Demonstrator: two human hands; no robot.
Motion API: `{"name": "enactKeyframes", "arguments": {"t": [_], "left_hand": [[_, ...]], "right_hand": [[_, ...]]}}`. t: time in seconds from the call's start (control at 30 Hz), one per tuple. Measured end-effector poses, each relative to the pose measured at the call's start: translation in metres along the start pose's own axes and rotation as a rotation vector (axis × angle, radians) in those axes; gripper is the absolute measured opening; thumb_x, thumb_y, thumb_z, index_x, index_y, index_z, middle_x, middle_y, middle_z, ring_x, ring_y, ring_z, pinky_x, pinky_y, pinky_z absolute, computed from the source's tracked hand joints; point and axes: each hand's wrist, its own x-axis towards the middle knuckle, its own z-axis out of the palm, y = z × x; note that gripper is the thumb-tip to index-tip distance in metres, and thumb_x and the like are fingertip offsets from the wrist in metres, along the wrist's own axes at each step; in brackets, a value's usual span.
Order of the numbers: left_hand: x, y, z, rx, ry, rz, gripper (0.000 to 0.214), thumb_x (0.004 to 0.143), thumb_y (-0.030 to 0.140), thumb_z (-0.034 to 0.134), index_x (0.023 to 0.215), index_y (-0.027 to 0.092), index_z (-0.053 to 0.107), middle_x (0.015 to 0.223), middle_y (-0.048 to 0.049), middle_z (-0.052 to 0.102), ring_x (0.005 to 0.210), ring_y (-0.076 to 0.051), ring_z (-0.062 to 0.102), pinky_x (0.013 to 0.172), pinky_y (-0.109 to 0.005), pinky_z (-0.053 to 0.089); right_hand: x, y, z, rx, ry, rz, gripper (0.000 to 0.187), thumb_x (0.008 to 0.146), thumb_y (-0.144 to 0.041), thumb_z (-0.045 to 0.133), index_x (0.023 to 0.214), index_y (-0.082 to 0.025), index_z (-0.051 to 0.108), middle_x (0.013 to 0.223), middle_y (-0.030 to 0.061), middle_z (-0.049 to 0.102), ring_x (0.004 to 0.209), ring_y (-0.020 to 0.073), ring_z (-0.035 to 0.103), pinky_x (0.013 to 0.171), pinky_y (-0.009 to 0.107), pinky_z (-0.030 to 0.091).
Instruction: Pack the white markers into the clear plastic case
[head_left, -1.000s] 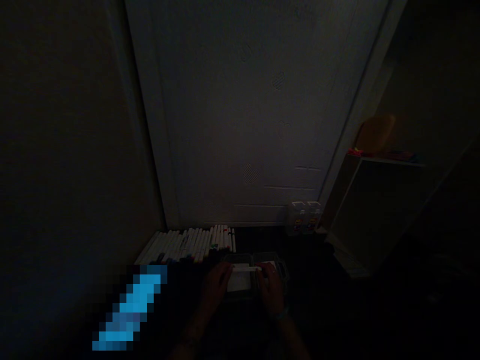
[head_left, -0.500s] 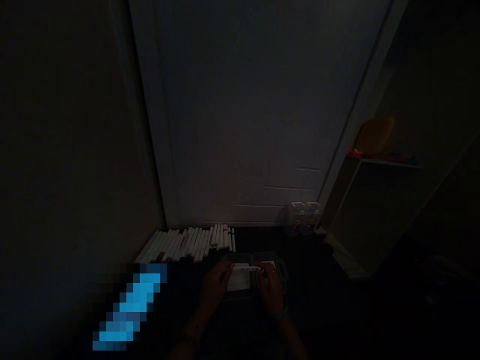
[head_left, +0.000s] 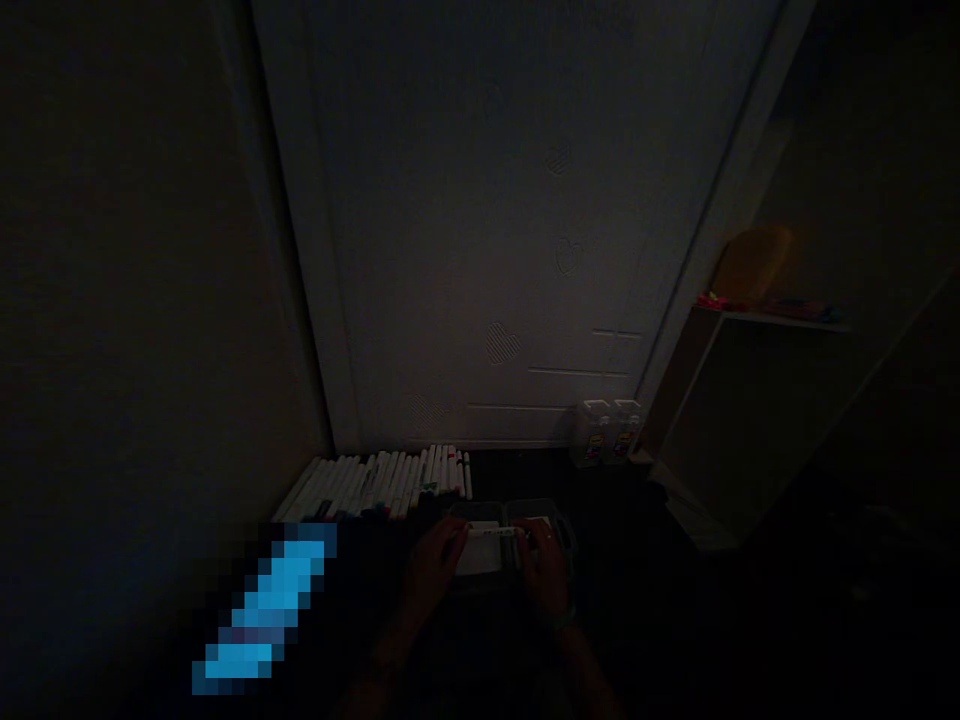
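- Your left hand [head_left: 431, 570] and right hand [head_left: 545, 575] pinch a slim white plastic marker [head_left: 495, 532] between their fingertips, one at each end, holding it level.
- The marker sits just above a dark divided plastic case [head_left: 566, 542], over a white card [head_left: 478, 556] in its left compartment.
- Beyond, a long row of white markers [head_left: 375, 483] lies at the foot of a white panelled door [head_left: 480, 250], with two clear plastic bottles [head_left: 600, 432] to its right.

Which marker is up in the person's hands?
The white marker held level between the left hand and the right hand, above the dark plastic case. The other white markers lie side by side in a row.
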Motion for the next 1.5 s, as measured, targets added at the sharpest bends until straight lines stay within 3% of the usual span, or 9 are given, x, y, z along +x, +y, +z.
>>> {"name": "enactKeyframes", "arguments": {"t": [0.6,0.83,1.5], "left_hand": [[-0.001,0.005,-0.003,-0.006,-0.044,-0.058,0.030,0.087,0.041,0.035,0.093,0.023,0.059,0.089,-0.0033,0.066,0.085,-0.018,0.062,0.076,-0.028,0.048],[-0.001,-0.003,0.002,0.029,0.019,-0.048,0.029,0.086,0.040,0.039,0.090,0.022,0.062,0.091,-0.0032,0.069,0.084,-0.018,0.063,0.074,-0.026,0.049],[0.002,0.003,-0.001,-0.035,-0.011,-0.035,0.029,0.086,0.039,0.038,0.092,0.022,0.061,0.092,-0.0026,0.066,0.089,-0.017,0.061,0.081,-0.029,0.048]], "right_hand": [[0.000,-0.002,0.000,-0.025,0.007,0.004,0.026,0.092,-0.033,0.036,0.099,-0.022,0.059,0.093,0.0058,0.061,0.088,0.0177,0.056,0.077,0.030,0.043],[-0.002,0.004,0.002,-0.045,-0.001,-0.004,0.024,0.092,-0.031,0.038,0.100,-0.022,0.058,0.095,0.0056,0.060,0.091,0.0179,0.054,0.081,0.031,0.042],[0.000,-0.001,0.000,-0.025,-0.008,0.008,0.023,0.092,-0.031,0.038,0.099,-0.022,0.058,0.094,0.0054,0.059,0.089,0.0174,0.055,0.076,0.030,0.043]]}}
